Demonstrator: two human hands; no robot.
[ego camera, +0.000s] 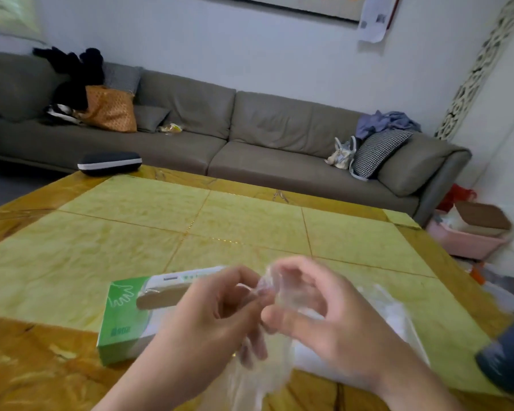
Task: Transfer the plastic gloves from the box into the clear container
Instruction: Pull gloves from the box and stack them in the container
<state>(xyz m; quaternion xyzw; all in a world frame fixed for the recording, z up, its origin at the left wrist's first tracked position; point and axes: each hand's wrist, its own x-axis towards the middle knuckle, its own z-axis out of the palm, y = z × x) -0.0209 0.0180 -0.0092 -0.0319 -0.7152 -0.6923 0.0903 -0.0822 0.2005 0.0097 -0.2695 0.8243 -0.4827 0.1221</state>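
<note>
A green and white glove box (125,315) lies open on the yellow table, its flap up, just left of my hands. My left hand (211,315) and my right hand (315,310) meet above the table's near part and both pinch a thin clear plastic glove (264,292), which hangs crumpled down between them to about (258,378). Behind my right hand lies the clear container (398,315), a see-through plastic thing with white contents; my right hand hides much of it.
The yellow tiled table (190,221) stretches ahead. A dark glasses case (109,163) sits at its far left edge. A dark cylindrical object (508,357) stands at the right edge. A grey sofa (279,129) with bags and cushions runs behind; a pink bin (466,238) sits on the floor.
</note>
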